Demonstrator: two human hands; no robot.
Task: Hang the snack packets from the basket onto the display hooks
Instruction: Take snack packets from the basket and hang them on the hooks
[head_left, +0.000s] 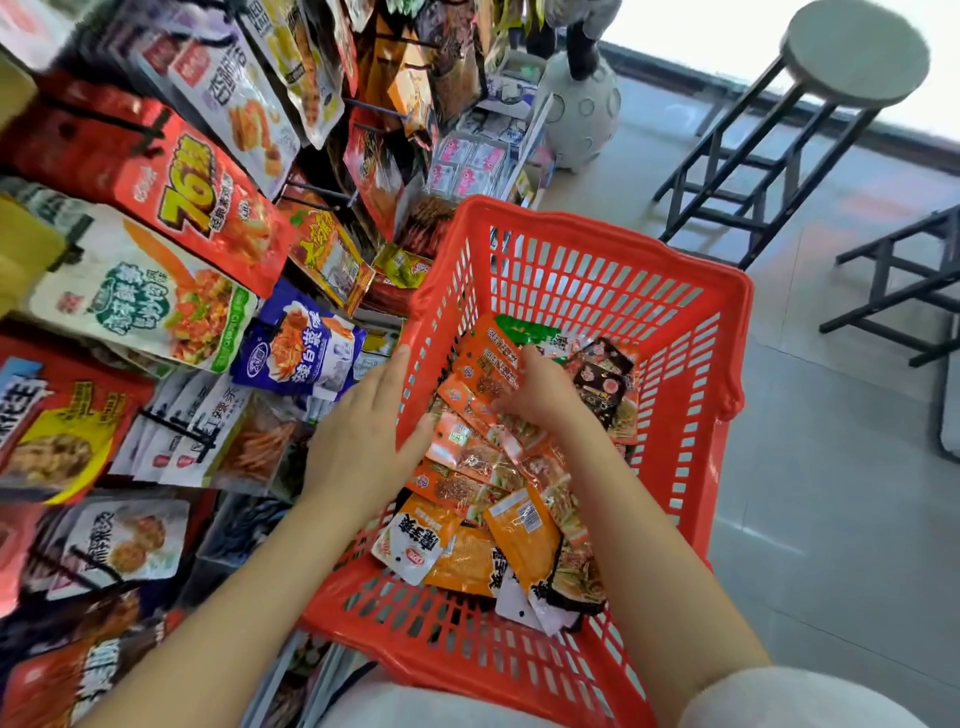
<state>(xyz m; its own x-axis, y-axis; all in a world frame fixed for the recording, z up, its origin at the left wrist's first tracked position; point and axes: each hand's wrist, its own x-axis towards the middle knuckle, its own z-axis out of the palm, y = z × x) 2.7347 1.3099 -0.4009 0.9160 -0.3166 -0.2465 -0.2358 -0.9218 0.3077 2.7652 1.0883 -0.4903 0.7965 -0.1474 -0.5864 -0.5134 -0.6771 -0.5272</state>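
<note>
A red plastic basket (597, 270) sits in front of me, its bottom covered with several small snack packets (498, 478), mostly orange. My right hand (540, 389) reaches down inside the basket, and its fingers curl round an orange packet (488, 358) near the far side. My left hand (363, 436) rests on the basket's left rim with the fingers straight and the thumb inside the wall. To the left stands the display rack, where black hooks (156, 135) carry rows of hanging packets (192, 208).
A round grey stool (852, 52) on a dark frame stands at the upper right, with another dark frame (893, 291) beside it. A white spotted ornament (582, 114) sits on the grey floor beyond the basket. Grey tiled floor lies to the basket's right.
</note>
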